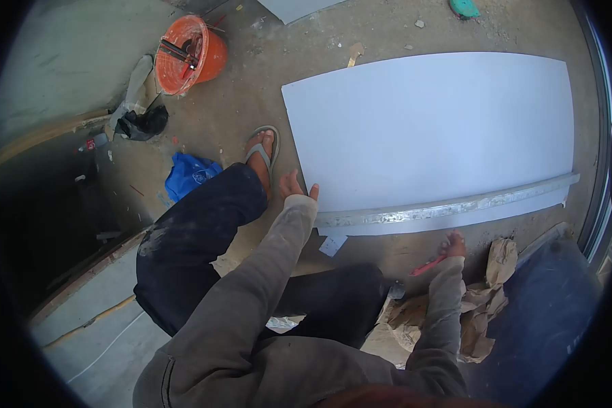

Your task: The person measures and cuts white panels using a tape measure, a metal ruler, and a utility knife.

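A large white board (428,129) lies flat on the floor in front of me. Across its near side rests a long silvery metal straightedge (449,206), running from the left edge to beyond the right one. My left hand (298,187) is at the board's left edge, just above the bar's end, fingers apart and holding nothing. Close to the near edge, my right hand (455,245) is closed around a slim red tool (427,266) that points down and left; its exact kind is too small to make out. A small white offcut (332,245) sits by the bar's left end.
An orange bucket (214,58) with tools inside stands at the upper left. Blue plastic (187,175) and a black bag (143,124) lie nearby. A dark opening (68,204) is at left. Crumpled brown paper (479,306) and a dark blue sheet (540,326) are at right.
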Available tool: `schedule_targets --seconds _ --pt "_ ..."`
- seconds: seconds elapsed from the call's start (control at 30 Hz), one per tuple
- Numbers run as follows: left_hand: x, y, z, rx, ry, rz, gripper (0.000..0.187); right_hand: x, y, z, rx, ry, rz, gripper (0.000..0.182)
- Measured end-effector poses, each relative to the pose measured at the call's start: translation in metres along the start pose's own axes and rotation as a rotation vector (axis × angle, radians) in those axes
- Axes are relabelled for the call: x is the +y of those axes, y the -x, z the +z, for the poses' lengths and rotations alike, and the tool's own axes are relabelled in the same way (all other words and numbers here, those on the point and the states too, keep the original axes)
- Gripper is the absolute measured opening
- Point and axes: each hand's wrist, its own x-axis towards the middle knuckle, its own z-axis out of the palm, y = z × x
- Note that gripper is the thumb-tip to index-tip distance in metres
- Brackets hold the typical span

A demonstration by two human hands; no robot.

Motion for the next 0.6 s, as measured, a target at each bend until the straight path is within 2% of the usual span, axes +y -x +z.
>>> schedule_targets --seconds 0.1,0.17,0.23,0.3,0.37,0.4,0.43,0.5,0.53,0.6 --pt "0.012 -0.047 -0.017 0.078 -0.017 0.231 0.055 0.080 0.076 0.033 -0.238 -0.120 0.306 0.021" --pt "0.004 -0.083 -0.023 0.161 -0.144 0.443 0.058 0.122 0.112 0.040 -0.402 -0.141 0.446 0.025" --pt "0.005 -0.108 -0.036 0.079 -0.208 0.341 0.052 0.147 0.147 0.049 -0.498 0.052 0.475 0.023" --pt "-0.001 -0.126 -0.034 0.086 -0.196 0.367 0.050 0.166 0.178 0.052 -0.584 0.186 0.416 0.018" --pt "0.022 -0.135 -0.025 0.108 -0.193 0.389 0.048 0.168 0.194 0.047 -0.626 0.081 0.422 0.016" --pt "0.039 -0.130 -0.018 0.043 -0.181 0.411 0.047 0.169 0.199 0.045 -0.676 0.024 0.444 0.015" --pt "0.058 -0.123 -0.009 -0.023 -0.171 0.434 0.046 0.167 0.194 0.043 -0.673 -0.022 0.429 0.015" --pt "0.099 -0.096 0.014 -0.157 -0.153 0.575 0.045 0.156 0.177 0.029 -0.533 -0.328 0.378 0.015" --pt "0.122 -0.076 0.025 -0.241 -0.126 0.623 0.045 0.152 0.169 0.020 -0.458 -0.388 0.322 0.016" --pt "0.159 -0.040 0.051 -0.464 -0.070 0.638 0.046 0.148 0.150 0.001 -0.382 -0.495 0.256 0.017"
